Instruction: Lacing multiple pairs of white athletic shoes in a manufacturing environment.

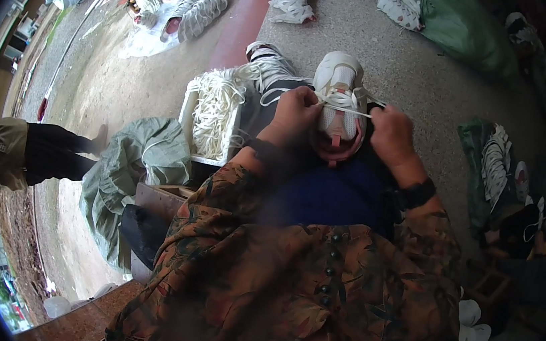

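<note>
Right of the lace box (209, 160), here's the shoe (338, 123)! Left hand (293, 113) and right hand (393, 136) both pinch its white lace (348, 110), taut; an uneven tug could skew the lacing.

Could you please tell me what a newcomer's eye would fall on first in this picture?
Probably on the white-and-pink shoe at upper centre, with a lace stretched between the left hand and right hand. The white tray heaped with laces, left of the shoe, and the green sack, upper right, might come next.
</note>
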A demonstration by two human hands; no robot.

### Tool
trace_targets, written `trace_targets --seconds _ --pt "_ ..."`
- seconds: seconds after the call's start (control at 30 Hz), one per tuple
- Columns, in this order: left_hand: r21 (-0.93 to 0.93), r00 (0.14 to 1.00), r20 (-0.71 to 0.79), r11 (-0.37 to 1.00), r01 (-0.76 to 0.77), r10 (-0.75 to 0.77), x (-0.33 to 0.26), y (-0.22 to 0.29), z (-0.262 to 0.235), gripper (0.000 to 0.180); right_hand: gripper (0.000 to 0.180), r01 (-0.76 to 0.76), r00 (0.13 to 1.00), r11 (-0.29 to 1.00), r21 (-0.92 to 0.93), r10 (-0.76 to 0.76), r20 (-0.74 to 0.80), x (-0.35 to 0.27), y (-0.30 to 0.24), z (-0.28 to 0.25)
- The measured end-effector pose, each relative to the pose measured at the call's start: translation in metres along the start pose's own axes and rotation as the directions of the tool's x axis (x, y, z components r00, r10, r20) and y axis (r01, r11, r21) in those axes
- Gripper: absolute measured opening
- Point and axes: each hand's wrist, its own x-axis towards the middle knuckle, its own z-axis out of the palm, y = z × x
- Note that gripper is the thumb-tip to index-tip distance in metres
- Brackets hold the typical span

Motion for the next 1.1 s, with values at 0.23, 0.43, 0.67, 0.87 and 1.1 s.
trace_targets --seconds 0.23,0.43,0.67,0.87,1.1 --pt "-0.058 0.801 0.017 0.800 -0.597 0.599 0.008 0.029 0.029 0.015 0.007 0.022 0.984 0.925 0.379 0.048 -0.173 0.001 0.002 0.008" --pt "0.082 0.923 0.133 0.924 -0.373 0.361 0.011 0.006 0.033 0.014 0.008 -0.116 0.989 0.967 0.229 0.134 -0.063 0.007 -0.016 0.026" --pt "0.384 0.927 0.270 0.853 -0.353 0.262 0.010 0.022 0.033 0.017 0.007 -0.213 0.960 0.950 0.228 0.247 -0.134 0.009 -0.002 0.062" --pt "0.531 0.862 0.134 0.699 -0.480 0.489 0.015 0.027 0.063 0.014 0.010 -0.284 0.923 0.842 0.459 0.369 -0.105 0.006 0.006 0.065" --pt "0.476 0.856 0.443 0.739 -0.477 0.267 0.015 0.044 0.031 0.012 0.010 -0.420 0.884 0.779 0.465 0.467 0.015 0.007 0.002 0.051"
